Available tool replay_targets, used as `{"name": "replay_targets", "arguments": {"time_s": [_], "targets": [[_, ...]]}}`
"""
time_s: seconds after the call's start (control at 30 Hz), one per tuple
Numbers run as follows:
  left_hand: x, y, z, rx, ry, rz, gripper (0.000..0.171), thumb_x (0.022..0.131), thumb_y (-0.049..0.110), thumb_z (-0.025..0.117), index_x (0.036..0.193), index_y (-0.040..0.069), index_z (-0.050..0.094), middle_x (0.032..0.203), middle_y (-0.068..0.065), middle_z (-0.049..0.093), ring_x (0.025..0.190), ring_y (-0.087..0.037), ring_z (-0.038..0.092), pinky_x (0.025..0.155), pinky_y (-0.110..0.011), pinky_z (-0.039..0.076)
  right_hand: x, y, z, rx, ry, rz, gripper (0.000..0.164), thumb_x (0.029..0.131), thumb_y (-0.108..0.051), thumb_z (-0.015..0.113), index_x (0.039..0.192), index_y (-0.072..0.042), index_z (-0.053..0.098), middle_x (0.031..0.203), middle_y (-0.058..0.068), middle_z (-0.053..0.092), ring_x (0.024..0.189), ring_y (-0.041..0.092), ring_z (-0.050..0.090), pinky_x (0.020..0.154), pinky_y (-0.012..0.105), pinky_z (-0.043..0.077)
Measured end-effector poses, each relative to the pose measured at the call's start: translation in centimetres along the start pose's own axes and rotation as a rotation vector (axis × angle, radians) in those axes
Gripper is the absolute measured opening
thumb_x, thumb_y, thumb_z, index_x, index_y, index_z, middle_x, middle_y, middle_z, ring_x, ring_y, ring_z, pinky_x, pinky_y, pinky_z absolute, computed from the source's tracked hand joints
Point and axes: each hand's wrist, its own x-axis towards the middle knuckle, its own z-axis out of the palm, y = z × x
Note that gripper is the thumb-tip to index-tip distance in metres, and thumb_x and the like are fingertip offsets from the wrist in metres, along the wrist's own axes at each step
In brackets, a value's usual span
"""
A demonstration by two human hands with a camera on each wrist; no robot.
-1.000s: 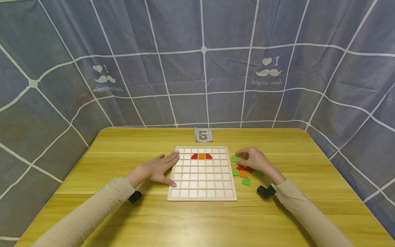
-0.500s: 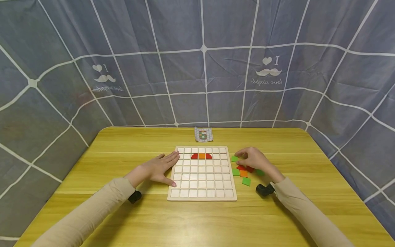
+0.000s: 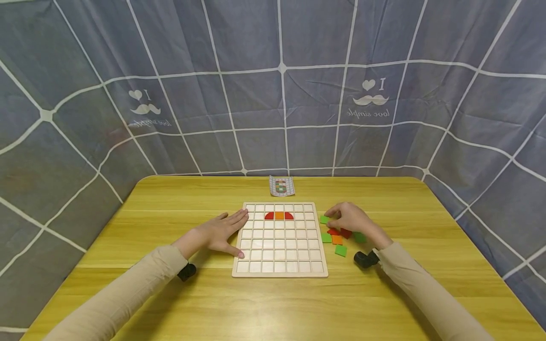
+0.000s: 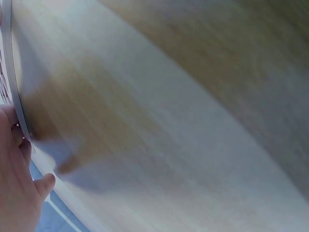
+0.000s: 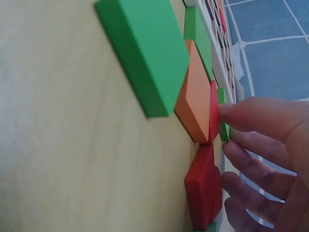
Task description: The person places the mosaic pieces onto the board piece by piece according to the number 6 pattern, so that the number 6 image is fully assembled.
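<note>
A pale wooden grid board [image 3: 280,270] lies mid-table, with a red, orange, red row of tiles [image 3: 279,215] in its second row. My left hand [image 3: 222,231] rests flat on the table with straight fingers against the board's left edge [image 4: 18,104]. My right hand [image 3: 347,219] hovers over loose tiles right of the board, its thumb [image 5: 256,116] and fingertips pinching a small green tile [image 3: 325,219] that lies on the table [image 5: 223,129]. Under that hand lie red tiles [image 5: 203,193], an orange tile [image 5: 195,104] and more green tiles [image 5: 145,53].
A small pattern card [image 3: 281,185] lies at the table's far edge beyond the board. A grey checked cloth [image 3: 281,94] walls in the yellow wooden table [image 3: 149,213] on three sides. The left wrist view shows blurred tabletop beside my left hand [image 4: 14,183].
The right wrist has crept slightly toward the board. Both hands otherwise stay where they were.
</note>
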Motion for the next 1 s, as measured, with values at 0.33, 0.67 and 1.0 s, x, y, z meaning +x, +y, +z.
{"name": "replay_targets", "arguments": {"time_s": [0.33,0.67,1.0], "targets": [[0.01,0.13,0.00,0.011,-0.001,0.003,0.112,0.080,0.074,0.055,0.155,0.005,0.008,0.163,-0.013,0.000,0.151,-0.028,0.006,0.120,-0.054,0.013,-0.09,-0.10,0.20,-0.035,0.030,-0.011,0.029,0.081,-0.021,0.073,0.107,-0.008,0.074,0.092,0.005,0.071,0.076,0.013,0.059,0.067,0.031,0.050],[0.14,-0.03,0.04,0.015,-0.004,0.001,0.113,0.079,0.074,0.055,0.155,0.005,0.007,0.163,-0.013,-0.001,0.151,-0.028,0.005,0.120,-0.054,0.013,-0.18,-0.16,0.31,-0.060,0.065,-0.021,0.029,0.080,-0.023,0.074,0.105,-0.009,0.074,0.090,0.004,0.072,0.074,0.012,0.059,0.062,0.027,0.047],[0.08,0.01,-0.03,0.015,0.000,0.004,0.112,0.080,0.073,0.055,0.155,0.005,0.007,0.163,-0.013,-0.001,0.151,-0.028,0.005,0.120,-0.055,0.012,-0.17,-0.49,0.26,-0.045,0.080,-0.027,0.031,0.080,-0.023,0.071,0.107,-0.010,0.074,0.074,0.000,0.071,0.068,0.010,0.061,0.056,0.025,0.045]]}}
